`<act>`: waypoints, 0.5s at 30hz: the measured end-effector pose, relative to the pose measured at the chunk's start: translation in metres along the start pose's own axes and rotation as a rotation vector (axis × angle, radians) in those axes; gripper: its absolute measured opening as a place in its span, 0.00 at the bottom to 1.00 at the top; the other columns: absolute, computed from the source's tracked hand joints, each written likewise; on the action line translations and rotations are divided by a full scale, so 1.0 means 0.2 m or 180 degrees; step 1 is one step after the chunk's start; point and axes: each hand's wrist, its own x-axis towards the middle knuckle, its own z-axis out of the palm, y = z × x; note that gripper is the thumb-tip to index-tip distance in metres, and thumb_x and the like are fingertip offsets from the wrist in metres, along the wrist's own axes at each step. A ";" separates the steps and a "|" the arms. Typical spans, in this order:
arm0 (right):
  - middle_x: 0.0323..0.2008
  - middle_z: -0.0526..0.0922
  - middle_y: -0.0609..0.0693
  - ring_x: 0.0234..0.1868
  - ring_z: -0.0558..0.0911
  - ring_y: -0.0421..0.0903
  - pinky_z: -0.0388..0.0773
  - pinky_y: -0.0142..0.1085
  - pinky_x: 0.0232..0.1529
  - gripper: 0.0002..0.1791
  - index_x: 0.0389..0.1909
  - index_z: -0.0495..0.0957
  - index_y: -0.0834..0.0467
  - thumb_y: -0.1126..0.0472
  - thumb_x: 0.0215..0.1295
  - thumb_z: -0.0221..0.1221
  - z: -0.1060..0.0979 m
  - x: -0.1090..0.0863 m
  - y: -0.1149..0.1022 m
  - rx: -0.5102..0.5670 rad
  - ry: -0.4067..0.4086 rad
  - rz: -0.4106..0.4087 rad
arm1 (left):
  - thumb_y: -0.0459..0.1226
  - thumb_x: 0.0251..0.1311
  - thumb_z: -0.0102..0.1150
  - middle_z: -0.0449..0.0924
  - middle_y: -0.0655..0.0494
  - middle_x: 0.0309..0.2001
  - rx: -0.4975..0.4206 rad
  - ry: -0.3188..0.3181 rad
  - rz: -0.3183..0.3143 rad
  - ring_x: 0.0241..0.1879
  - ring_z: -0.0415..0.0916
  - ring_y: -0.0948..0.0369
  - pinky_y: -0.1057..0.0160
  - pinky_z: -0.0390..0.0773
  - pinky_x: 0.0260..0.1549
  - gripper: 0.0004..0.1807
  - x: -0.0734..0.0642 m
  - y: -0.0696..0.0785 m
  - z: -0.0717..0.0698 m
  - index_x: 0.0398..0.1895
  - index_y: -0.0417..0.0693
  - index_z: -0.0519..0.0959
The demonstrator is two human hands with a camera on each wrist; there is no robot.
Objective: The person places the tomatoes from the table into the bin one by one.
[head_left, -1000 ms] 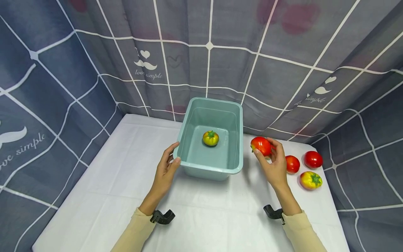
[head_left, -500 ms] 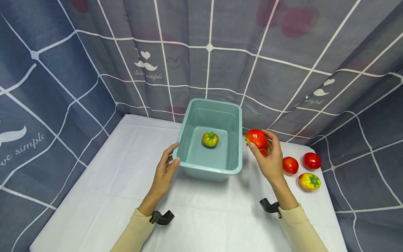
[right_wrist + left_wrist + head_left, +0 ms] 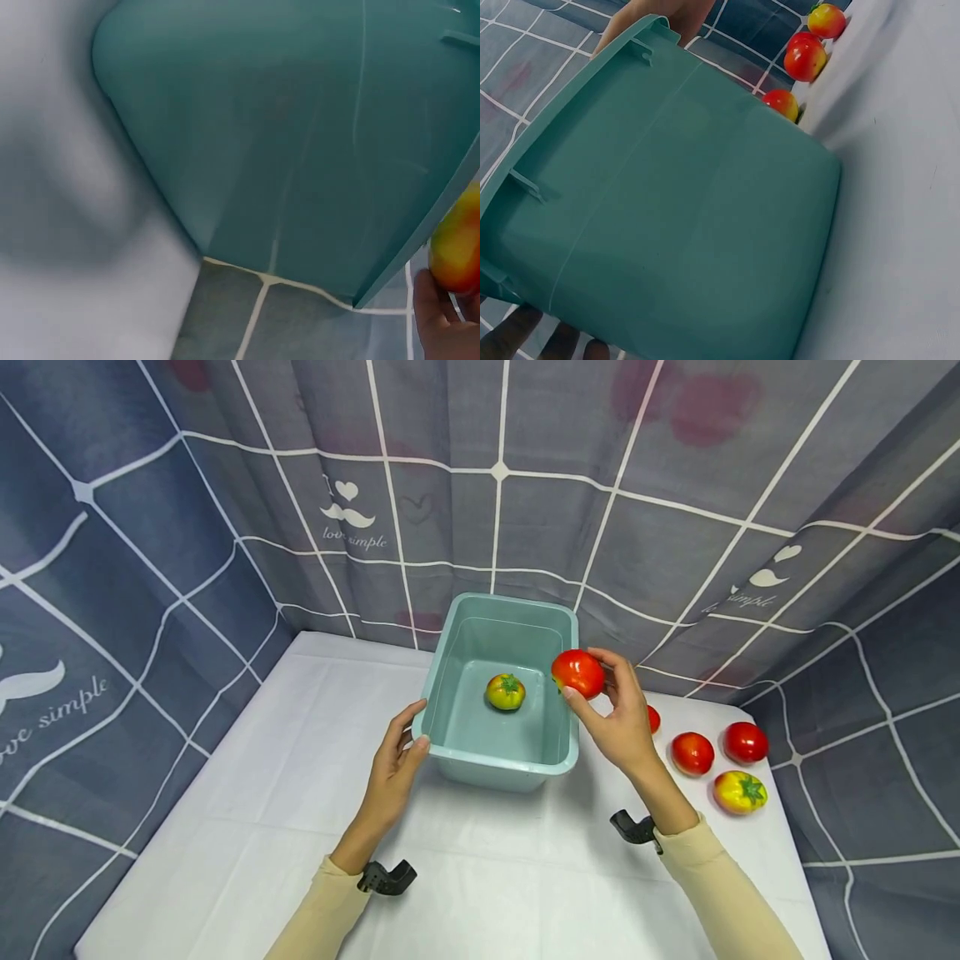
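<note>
A teal plastic basin stands on the white-covered table, with a yellow-green tomato lying on its floor. At the basin's left front corner my left hand pinches the rim, thumb on the near side. My right hand grips a red tomato between thumb and fingers, above the basin's right rim. In the right wrist view this tomato shows a yellow patch, just past the basin's edge. The left wrist view is mostly filled by the basin's outer wall.
Right of the basin lie two red tomatoes, one nearer and one farther right, plus a yellow-red tomato. Another red one is partly hidden behind my right hand. Grey gridded curtains hang around the table.
My right hand has carried the red tomato leftward and up, from beside the basin to over its right rim. My left hand has stayed on the rim.
</note>
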 end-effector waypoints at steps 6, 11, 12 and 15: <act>0.66 0.77 0.50 0.62 0.81 0.48 0.76 0.23 0.64 0.36 0.74 0.72 0.50 0.59 0.67 0.74 0.04 0.05 -0.03 -0.0254 -0.0513 -0.0046 | 0.37 0.84 0.51 0.59 0.58 0.84 0.0030 0.0010 -0.0020 0.78 0.67 0.49 0.74 0.73 0.64 0.30 0.00 0.01 -0.01 0.84 0.65 0.62; 0.66 0.78 0.48 0.64 0.81 0.47 0.80 0.39 0.62 0.36 0.74 0.72 0.49 0.55 0.66 0.75 0.06 0.09 -0.04 -0.0567 -0.0810 -0.0178 | 0.36 0.84 0.51 0.59 0.58 0.84 0.0023 0.0020 0.0003 0.77 0.67 0.52 0.74 0.73 0.65 0.31 0.00 0.01 -0.01 0.84 0.63 0.62; 0.66 0.78 0.48 0.64 0.80 0.47 0.80 0.42 0.63 0.37 0.74 0.72 0.49 0.54 0.66 0.75 0.06 0.10 -0.04 -0.0618 -0.0870 -0.0209 | 0.35 0.84 0.51 0.59 0.58 0.84 0.0019 0.0016 0.0003 0.77 0.67 0.52 0.74 0.74 0.65 0.31 0.00 0.01 -0.01 0.84 0.63 0.62; 0.66 0.78 0.47 0.66 0.79 0.46 0.81 0.50 0.64 0.36 0.74 0.72 0.46 0.52 0.66 0.74 0.06 0.13 -0.04 -0.0771 -0.1070 -0.0281 | 0.35 0.84 0.51 0.59 0.57 0.84 -0.0002 0.0008 0.0014 0.77 0.68 0.53 0.73 0.74 0.64 0.31 0.00 0.00 -0.01 0.84 0.63 0.62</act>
